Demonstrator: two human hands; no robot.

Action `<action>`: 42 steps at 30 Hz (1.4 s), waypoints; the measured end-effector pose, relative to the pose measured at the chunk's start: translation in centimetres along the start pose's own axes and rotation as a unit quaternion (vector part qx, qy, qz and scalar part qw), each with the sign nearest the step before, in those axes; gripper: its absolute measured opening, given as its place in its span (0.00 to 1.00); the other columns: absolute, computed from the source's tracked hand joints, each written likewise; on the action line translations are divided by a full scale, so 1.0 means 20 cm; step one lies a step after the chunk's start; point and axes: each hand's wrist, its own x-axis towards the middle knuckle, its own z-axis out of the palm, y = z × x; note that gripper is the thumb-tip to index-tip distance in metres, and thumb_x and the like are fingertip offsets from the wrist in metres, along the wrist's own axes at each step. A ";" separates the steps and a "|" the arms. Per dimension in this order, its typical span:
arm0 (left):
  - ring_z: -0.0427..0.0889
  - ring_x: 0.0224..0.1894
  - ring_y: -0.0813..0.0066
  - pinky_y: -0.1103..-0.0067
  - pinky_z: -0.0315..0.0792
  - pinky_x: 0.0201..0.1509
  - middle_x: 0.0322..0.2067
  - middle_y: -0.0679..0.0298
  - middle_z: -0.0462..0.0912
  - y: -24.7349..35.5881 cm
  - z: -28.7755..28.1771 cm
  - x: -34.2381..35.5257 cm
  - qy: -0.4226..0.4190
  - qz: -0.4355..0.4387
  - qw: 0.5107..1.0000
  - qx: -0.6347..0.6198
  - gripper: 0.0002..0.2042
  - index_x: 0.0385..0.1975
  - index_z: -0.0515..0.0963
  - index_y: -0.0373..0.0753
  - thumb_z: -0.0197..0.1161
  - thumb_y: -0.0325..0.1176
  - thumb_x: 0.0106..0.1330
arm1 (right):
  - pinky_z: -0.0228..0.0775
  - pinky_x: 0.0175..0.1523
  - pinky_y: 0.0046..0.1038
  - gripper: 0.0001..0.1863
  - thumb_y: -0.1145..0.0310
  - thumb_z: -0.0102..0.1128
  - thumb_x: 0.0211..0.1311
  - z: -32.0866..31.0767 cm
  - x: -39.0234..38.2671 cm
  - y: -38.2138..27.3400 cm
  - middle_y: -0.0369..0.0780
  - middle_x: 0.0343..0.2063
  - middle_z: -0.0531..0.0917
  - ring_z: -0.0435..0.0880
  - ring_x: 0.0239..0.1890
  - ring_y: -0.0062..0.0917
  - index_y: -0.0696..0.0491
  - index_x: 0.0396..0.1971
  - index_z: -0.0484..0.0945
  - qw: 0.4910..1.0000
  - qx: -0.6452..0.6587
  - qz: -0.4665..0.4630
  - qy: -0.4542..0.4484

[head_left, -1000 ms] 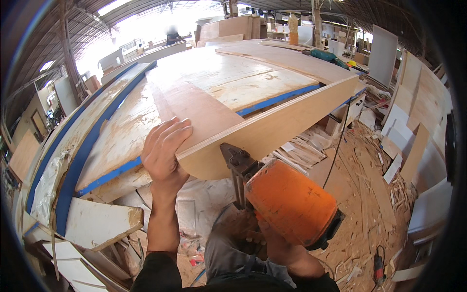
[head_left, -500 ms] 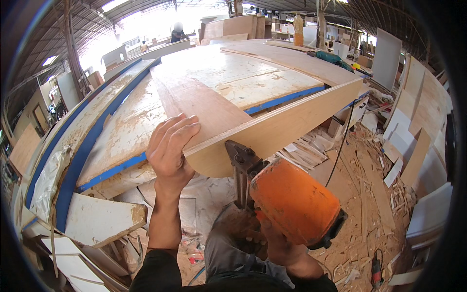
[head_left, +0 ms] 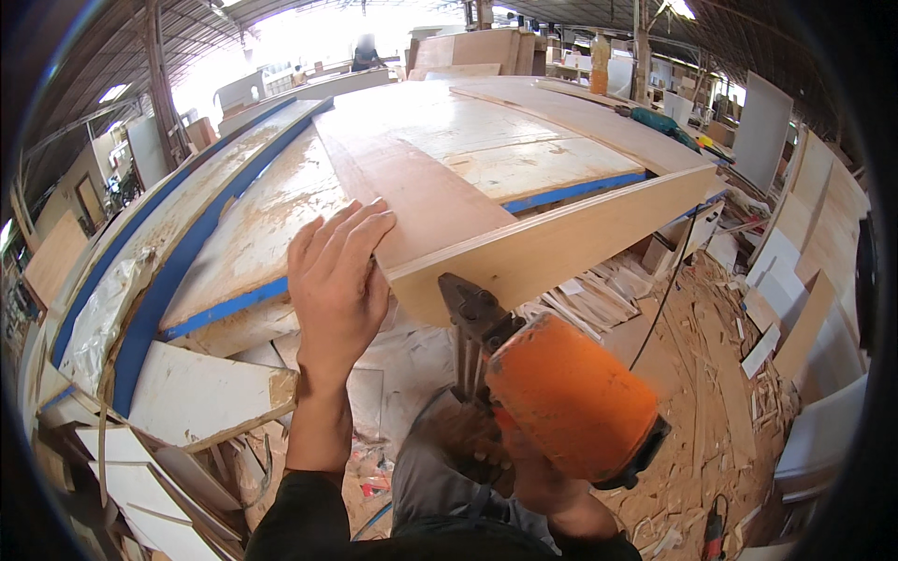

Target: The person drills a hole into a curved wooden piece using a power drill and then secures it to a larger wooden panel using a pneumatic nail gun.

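My left hand (head_left: 339, 280) grips the near left corner of a reddish plywood board (head_left: 416, 192), its fingers stretched over the top. A pale plywood strip (head_left: 571, 238) stands on edge across the board's front end. My right hand (head_left: 543, 477) is wrapped round the handle of an orange nail gun (head_left: 575, 397), partly hidden beneath its body. The gun's dark nose touches or nearly touches the strip's front face close to its left end. Whether they are in contact I cannot tell.
A worn, blue-edged worktable (head_left: 253, 215) carries the board. Behind it lie a green power tool (head_left: 659, 124) and a bottle of orange liquid (head_left: 599, 65). Wood scraps (head_left: 697, 365) litter the floor; a black cable (head_left: 664, 290) hangs at right. Panels (head_left: 814, 234) lean there.
My view has shifted, so the table and board appear further right and slightly lower. Against the strip, the nail gun's nose sits nearer its left end. Both hands keep their holds.
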 end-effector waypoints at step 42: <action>0.85 0.54 0.56 0.68 0.74 0.54 0.48 0.58 0.88 -0.04 -0.01 -0.04 0.009 -0.031 0.994 -0.102 0.18 0.46 0.84 0.42 0.66 0.23 0.53 | 0.75 0.56 0.36 0.15 0.65 0.59 0.73 -0.01 -0.06 -0.05 0.41 0.45 0.87 0.84 0.48 0.35 0.58 0.51 0.83 0.993 -0.005 0.072 0.098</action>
